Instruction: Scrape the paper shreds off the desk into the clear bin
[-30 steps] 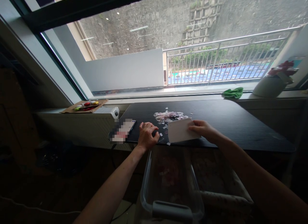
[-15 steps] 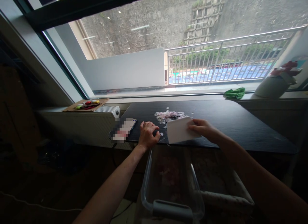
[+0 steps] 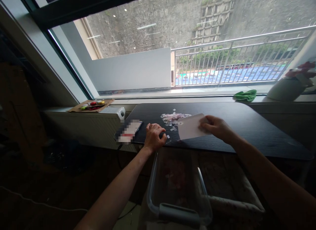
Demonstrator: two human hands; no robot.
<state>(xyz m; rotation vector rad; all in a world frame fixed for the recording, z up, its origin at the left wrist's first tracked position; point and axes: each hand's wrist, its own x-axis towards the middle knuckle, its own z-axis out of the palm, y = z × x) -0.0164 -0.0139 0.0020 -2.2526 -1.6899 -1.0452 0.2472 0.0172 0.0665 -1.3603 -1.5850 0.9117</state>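
My right hand [image 3: 215, 127] grips the right end of a thin white card [image 3: 191, 127] with rounded corners. The card is held over the dark table [image 3: 247, 128], its left end close to a heap of small pale paper pieces [image 3: 174, 118]. Against the table's front edge is my left hand [image 3: 155, 137], fingers curved and thumb apart, with nothing visible in its grasp. Beside that thumb lies a small white paper square [image 3: 168, 136]. Below the edge stands a clear plastic bin [image 3: 151, 187] with a grey handle; pale bits show dimly inside.
A phone [image 3: 133, 128], partly pixelated, lies at the table's left end. Beyond it, a radiator [image 3: 98, 124] carries cardboard with colourful items [image 3: 92, 105]. On the sill are a green cloth [image 3: 245, 95] and a white vase-like object [image 3: 285, 88]. The window is behind.
My right hand has moved the white card away from the table's front edge and slightly right. My left hand has hardly moved. The whole view has shifted a little.
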